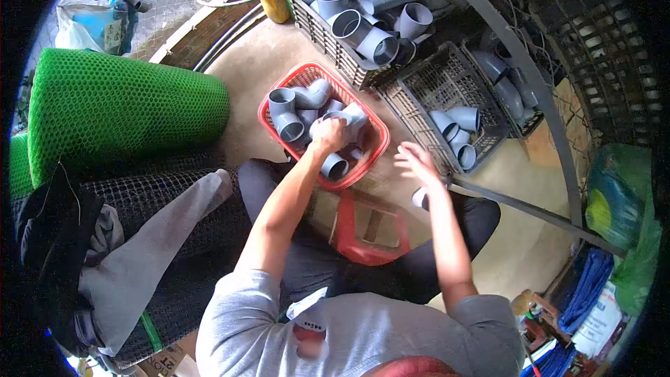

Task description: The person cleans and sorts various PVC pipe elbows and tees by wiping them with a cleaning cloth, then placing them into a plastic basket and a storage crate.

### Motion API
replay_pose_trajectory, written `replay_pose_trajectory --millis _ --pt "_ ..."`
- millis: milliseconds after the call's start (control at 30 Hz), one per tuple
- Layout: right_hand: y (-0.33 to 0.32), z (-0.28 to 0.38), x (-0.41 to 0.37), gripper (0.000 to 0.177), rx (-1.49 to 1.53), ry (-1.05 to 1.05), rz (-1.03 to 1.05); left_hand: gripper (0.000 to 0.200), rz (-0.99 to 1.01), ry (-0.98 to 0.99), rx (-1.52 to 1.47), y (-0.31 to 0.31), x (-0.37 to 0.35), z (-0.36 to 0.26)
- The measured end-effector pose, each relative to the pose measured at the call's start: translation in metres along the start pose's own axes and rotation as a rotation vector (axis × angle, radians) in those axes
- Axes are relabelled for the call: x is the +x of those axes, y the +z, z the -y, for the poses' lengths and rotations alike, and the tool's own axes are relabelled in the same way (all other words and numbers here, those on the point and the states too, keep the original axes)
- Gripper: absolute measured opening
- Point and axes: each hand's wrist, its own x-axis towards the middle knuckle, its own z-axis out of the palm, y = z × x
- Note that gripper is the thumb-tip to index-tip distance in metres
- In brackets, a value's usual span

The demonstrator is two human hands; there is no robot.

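My left hand (328,136) reaches into a red plastic basket (269,103) and closes on a grey PVC tee fitting (351,119) lying among other grey elbows and tees. My right hand (416,161) hovers blurred to the right of the basket, fingers spread and holding nothing, beside the near corner of a dark crate (426,84). The round end of a grey fitting (420,198) shows just under my right forearm. A red stool (366,227) stands between my knees.
The dark crate holds a few grey elbows (455,129). A second crate (328,42) behind is heaped with larger grey pipe fittings. A green mesh roll (125,108) and black netting lie left. A yellow bottle (276,0) stands at the back.
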Motion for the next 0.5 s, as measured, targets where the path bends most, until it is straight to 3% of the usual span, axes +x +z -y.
replay_pose_trajectory --millis 67,100,133,200,233,267,333,400,500 --pt "0.026 -0.019 -0.001 0.1 0.467 0.174 0.132 0.031 -0.32 0.139 -0.1 -0.027 -0.041 -0.024" --pt "0.038 -0.009 -0.009 0.109 0.721 0.27 0.184 0.026 -0.314 0.206 -0.17 -0.046 -0.064 -0.038" --pt "0.043 -0.008 -0.012 0.107 0.961 0.338 0.259 0.02 -0.302 0.276 -0.238 -0.062 -0.088 -0.05" --pt "0.05 -0.038 0.003 0.104 1.193 0.193 0.554 0.014 -0.255 0.575 -0.476 -0.075 -0.122 -0.057" --pt "0.058 -0.03 0.001 0.094 1.185 0.24 0.313 0.016 -0.336 0.701 -0.648 -0.081 -0.135 -0.061" --pt "0.063 -0.021 -0.003 0.078 1.115 0.046 0.317 0.016 -0.334 0.706 -0.648 -0.083 -0.137 -0.056" --pt "0.048 -0.033 0.008 0.063 1.178 -0.041 0.311 0.015 -0.425 0.355 -1.023 -0.085 -0.143 -0.044" --pt "0.035 -0.029 0.0 0.057 1.26 0.001 0.254 0.017 -0.564 0.194 -1.071 -0.081 -0.108 -0.03" --pt "0.017 -0.038 -0.005 0.057 1.225 0.088 0.096 0.03 -0.48 0.023 -0.805 -0.02 -0.028 0.016"
